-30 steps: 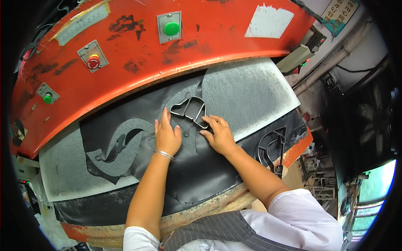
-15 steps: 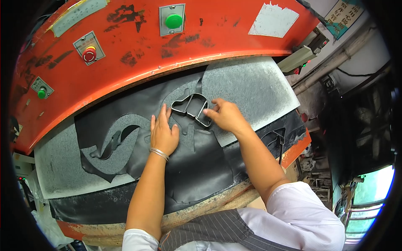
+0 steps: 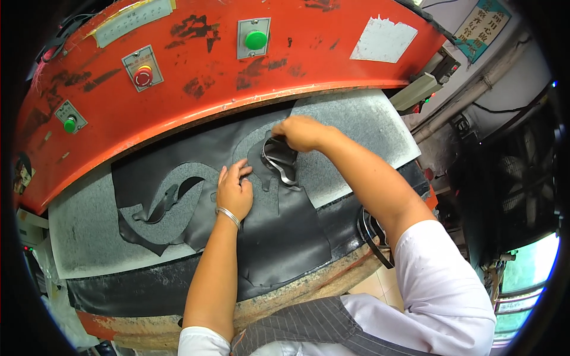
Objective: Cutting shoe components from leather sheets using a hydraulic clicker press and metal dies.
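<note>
Grips the tilted metal cutter (image 3: 279, 170) by its far rim with the right hand (image 3: 300, 133), at the far right part of the black sheet (image 3: 285, 237), probably for a firm hold. Rests the left hand (image 3: 235, 194), loosely spread and grasping nothing, near the sheet's middle, probably to steady the sheet against slipping on the pale board (image 3: 356, 130) underneath.

Two hands (image 3: 234, 193) (image 3: 301, 133), two dies (image 3: 275, 166) (image 3: 363, 228), three buttons (image 3: 255, 40) (image 3: 143, 77) (image 3: 70, 124)

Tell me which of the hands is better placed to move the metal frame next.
Right, most likely: the right hand seems to grip the upper end of the metal frame, while the left hand is spread over the black sheet, left of the frame and apart from it.
</note>
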Motion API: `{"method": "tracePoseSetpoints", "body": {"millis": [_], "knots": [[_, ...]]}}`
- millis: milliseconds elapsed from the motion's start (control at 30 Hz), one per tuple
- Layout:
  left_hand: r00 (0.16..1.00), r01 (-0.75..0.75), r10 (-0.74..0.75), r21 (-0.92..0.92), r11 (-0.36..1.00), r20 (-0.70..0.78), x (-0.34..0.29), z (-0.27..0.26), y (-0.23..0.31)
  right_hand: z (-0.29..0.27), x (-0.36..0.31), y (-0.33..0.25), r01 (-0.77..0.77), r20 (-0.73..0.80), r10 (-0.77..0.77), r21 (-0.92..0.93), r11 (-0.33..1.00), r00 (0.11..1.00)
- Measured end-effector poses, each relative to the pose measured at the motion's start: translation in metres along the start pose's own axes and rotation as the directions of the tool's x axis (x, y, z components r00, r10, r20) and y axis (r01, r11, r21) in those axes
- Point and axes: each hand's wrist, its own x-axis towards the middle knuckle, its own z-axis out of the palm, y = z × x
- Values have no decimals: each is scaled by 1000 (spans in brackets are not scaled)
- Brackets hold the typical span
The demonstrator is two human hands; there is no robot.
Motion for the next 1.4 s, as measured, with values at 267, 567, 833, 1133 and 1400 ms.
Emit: {"method": "tracePoseSetpoints", "body": {"millis": [267,567,833,1133,1400], "knots": [[997,-15,15,-1,1000,-79,1,4,3,13,35,-26,339,106,-322,-304,890,941],[999,-14,20,129,992,-49,3,2,2,65,-55,15,108,-451,117,444,889,885],[999,-27,22,135,990,37,2,5,7,120,-85,6,70,-580,161,354,933,798],[999,-37,31,153,987,41,0,5,8,121,-91,6,80,-606,156,344,935,780],[1000,-20,18,163,986,15,-1,5,6,96,-84,4,163,-520,49,354,921,853]]}}
